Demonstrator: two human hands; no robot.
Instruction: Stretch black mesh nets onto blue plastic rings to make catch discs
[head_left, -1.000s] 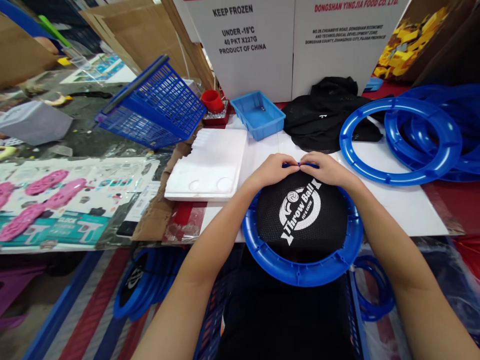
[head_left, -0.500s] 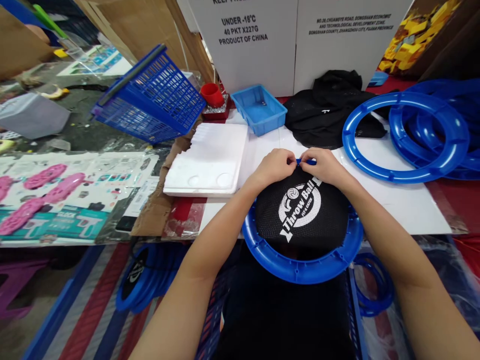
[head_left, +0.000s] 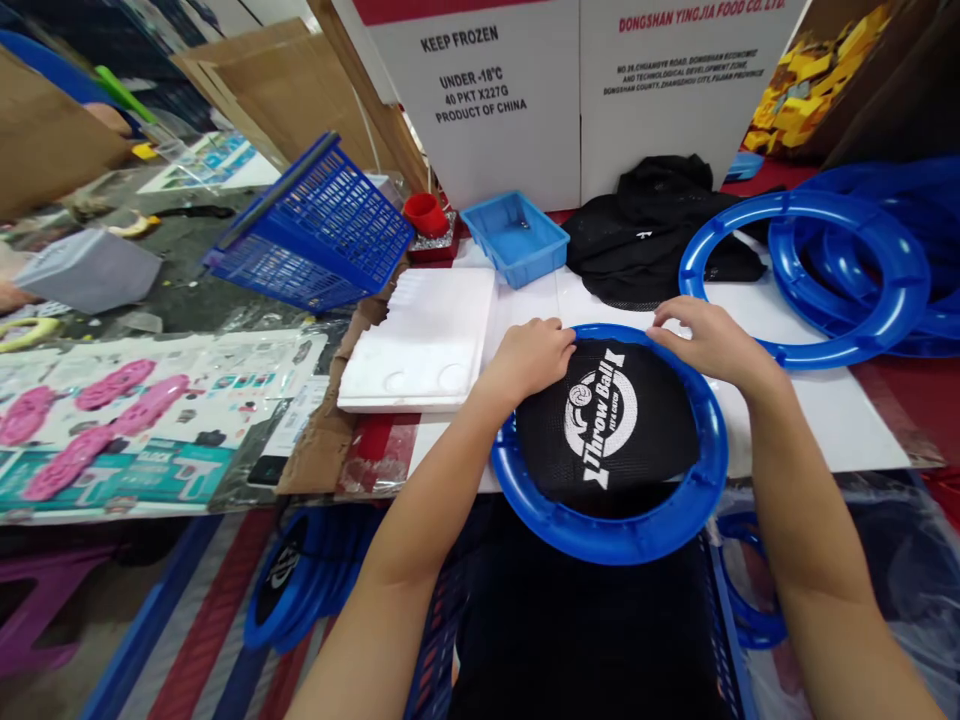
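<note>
A blue plastic ring (head_left: 622,545) holds a black mesh disc (head_left: 540,435) printed "Throw Ball" in white. It overhangs the table's front edge, close to my body. My left hand (head_left: 531,358) is closed on the ring's upper left rim, its fingers curled around the edge. At the upper right rim, my right hand (head_left: 709,340) has its thumb touching the ring, with a gap between thumb and forefinger; the other fingertips are partly hidden. Along the front, the mesh edge sits apart from the ring's inner side, leaving a dark gap.
More blue rings (head_left: 806,355) lie at right beside black mesh pieces (head_left: 637,235). A light blue tray (head_left: 517,250), a red cup (head_left: 425,215), a white foam block (head_left: 420,345) and a tilted blue basket (head_left: 315,230) stand behind. Assembled discs (head_left: 281,590) hang below at left.
Both hands were together pinching at the ring's top. They have parted, left hand to the left and right hand to the right; the top rim and mesh now show. The view has tilted slightly up.
</note>
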